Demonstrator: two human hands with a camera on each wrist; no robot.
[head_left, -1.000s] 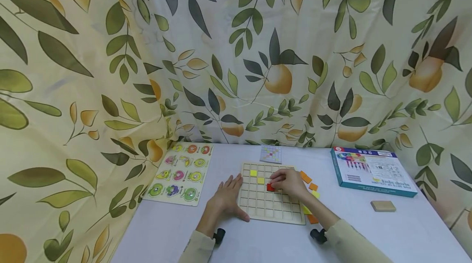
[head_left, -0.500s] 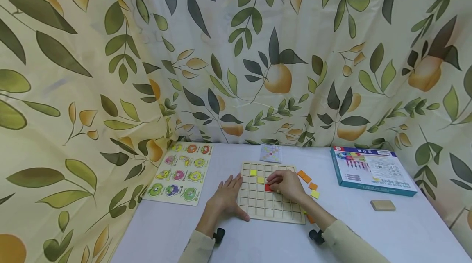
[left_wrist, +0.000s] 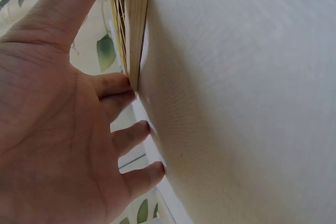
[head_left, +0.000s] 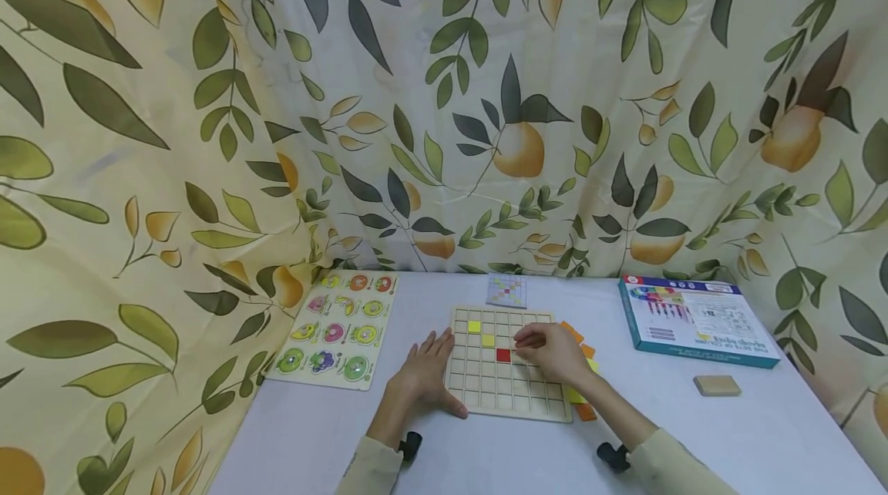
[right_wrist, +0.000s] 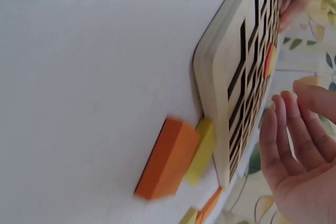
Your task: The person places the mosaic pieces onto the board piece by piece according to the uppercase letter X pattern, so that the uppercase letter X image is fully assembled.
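A wooden grid board (head_left: 486, 402) lies on the table, with two yellow tiles (head_left: 474, 327) and a red tile (head_left: 503, 355) forming a diagonal in its cells. Along the board's left edge rests my left hand (head_left: 422, 373), fingers spread and thumb near the bottom corner; in the left wrist view its fingertips touch the board's side. My right hand (head_left: 556, 352) hovers over the right half of the grid, just right of the red tile. In the right wrist view its fingers (right_wrist: 300, 137) are loosely bent, with nothing between them. That hand and forearm hide some cells and loose tiles.
Loose orange tiles (head_left: 586, 412) and yellow ones lie beside the board's right edge. Behind it sits a small pattern card (head_left: 507, 291). A fruit puzzle board (head_left: 336, 333) is at left. The right side has a flat box (head_left: 697, 321) and a wooden block (head_left: 718, 385).
My right hand has let go of the red tile and drawn slightly right, leaving the tile in its cell. My left hand keeps its place at the board's edge.
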